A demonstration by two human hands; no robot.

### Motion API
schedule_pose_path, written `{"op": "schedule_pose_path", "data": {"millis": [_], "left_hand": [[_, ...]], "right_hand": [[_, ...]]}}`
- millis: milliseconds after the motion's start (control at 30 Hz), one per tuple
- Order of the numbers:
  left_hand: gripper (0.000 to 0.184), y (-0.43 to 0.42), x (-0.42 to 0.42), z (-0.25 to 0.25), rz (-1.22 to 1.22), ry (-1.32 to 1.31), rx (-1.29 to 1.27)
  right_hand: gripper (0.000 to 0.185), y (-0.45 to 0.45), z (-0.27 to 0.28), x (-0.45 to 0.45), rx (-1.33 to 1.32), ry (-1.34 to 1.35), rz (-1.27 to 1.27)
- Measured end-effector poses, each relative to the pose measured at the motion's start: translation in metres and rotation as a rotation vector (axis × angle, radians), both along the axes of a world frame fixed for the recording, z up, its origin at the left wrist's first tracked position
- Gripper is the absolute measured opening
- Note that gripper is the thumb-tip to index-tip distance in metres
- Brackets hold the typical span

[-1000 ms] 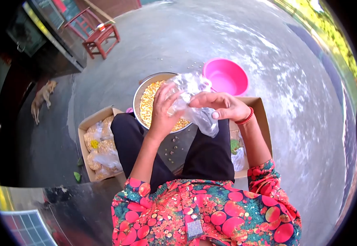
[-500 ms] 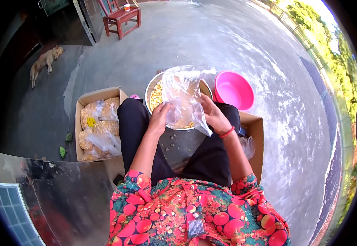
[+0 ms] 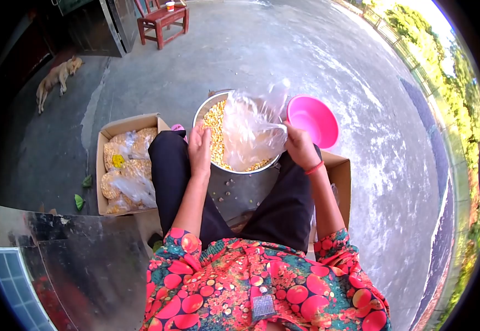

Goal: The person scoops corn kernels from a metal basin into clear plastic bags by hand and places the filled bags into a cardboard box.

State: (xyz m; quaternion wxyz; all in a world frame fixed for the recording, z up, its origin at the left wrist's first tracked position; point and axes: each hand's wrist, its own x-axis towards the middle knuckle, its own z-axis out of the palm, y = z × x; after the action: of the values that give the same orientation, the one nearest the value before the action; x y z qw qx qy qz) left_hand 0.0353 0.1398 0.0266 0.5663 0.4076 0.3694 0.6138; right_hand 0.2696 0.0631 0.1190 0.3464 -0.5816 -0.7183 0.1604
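Note:
A clear plastic bag (image 3: pixel 251 129) hangs over a round metal basin of yellow corn kernels (image 3: pixel 216 132), hiding much of the basin's middle and right. My right hand (image 3: pixel 302 148), with a red bracelet at the wrist, is closed on the bag's right edge. At the basin's left rim my left hand (image 3: pixel 199 148) is held upright and apart from the bag, its fingers extended with nothing in them. Just right of the basin stands a pink plastic tub (image 3: pixel 313 121).
A cardboard box (image 3: pixel 101 182) by my left leg holds several filled bags. Another box (image 3: pixel 340 179) is by my right leg. A dog (image 3: pixel 58 80) lies at the upper left. A red chair (image 3: pixel 163 25) with a cup stands farther back.
My left hand has let go of the bag and moved left. My right hand has shifted slightly up and right with the bag's edge, and the bag has spread out above the corn.

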Motion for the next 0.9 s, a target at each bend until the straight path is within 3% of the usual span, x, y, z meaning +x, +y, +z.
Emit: {"op": "schedule_pose_path", "data": {"millis": [100, 133, 200, 233, 300, 333, 400, 433, 533, 667, 700, 800, 900], "left_hand": [[0.072, 0.001, -0.008, 0.055, -0.105, 0.176, 0.280], [0.072, 0.003, -0.007, 0.068, -0.099, 0.178, 0.276], [0.092, 0.009, 0.002, 0.085, -0.099, 0.691, 0.681], [0.092, 0.011, 0.007, 0.092, -0.100, 0.692, 0.679], [0.082, 0.015, 0.018, 0.099, -0.053, 1.104, 0.874], [0.082, 0.021, 0.019, 0.098, -0.058, 1.103, 0.871], [0.061, 0.031, 0.018, 0.092, -0.724, 1.062, 0.459], [0.042, 0.030, 0.017, 0.086, -0.691, 1.103, 0.491], [0.035, 0.032, 0.010, 0.076, -0.780, 1.031, 0.408], [0.021, 0.032, 0.005, 0.067, -0.534, 1.175, 0.411], [0.018, 0.031, 0.004, 0.065, -0.392, 1.107, 0.579], [0.019, 0.027, 0.011, 0.064, -0.257, 1.028, 0.560], [0.016, 0.026, 0.019, 0.056, -0.264, 0.954, 0.462]], "right_hand": [[0.010, 0.002, 0.000, -0.013, 0.044, -0.103, 0.159], [0.008, 0.004, -0.001, -0.016, 0.028, -0.190, 0.233], [0.008, 0.005, 0.001, -0.020, -0.007, -0.214, 0.264], [0.009, 0.008, 0.001, -0.022, 0.018, -0.261, 0.293], [0.011, 0.011, 0.003, -0.023, 0.040, -0.306, 0.319], [0.012, 0.012, 0.006, -0.023, 0.068, -0.312, 0.328], [0.013, 0.012, 0.014, -0.020, 0.092, -0.316, 0.334], [0.013, 0.012, 0.018, -0.017, 0.105, -0.331, 0.304], [0.013, 0.013, 0.018, -0.004, 0.109, -0.311, 0.246], [0.013, 0.016, 0.012, 0.005, 0.158, -0.367, 0.120], [0.014, 0.017, 0.013, 0.004, 0.217, -0.403, 0.049], [0.018, 0.011, 0.025, -0.009, 0.329, -0.425, -0.090], [0.024, 0.001, 0.036, -0.045, 0.268, -0.088, 0.098]]}}
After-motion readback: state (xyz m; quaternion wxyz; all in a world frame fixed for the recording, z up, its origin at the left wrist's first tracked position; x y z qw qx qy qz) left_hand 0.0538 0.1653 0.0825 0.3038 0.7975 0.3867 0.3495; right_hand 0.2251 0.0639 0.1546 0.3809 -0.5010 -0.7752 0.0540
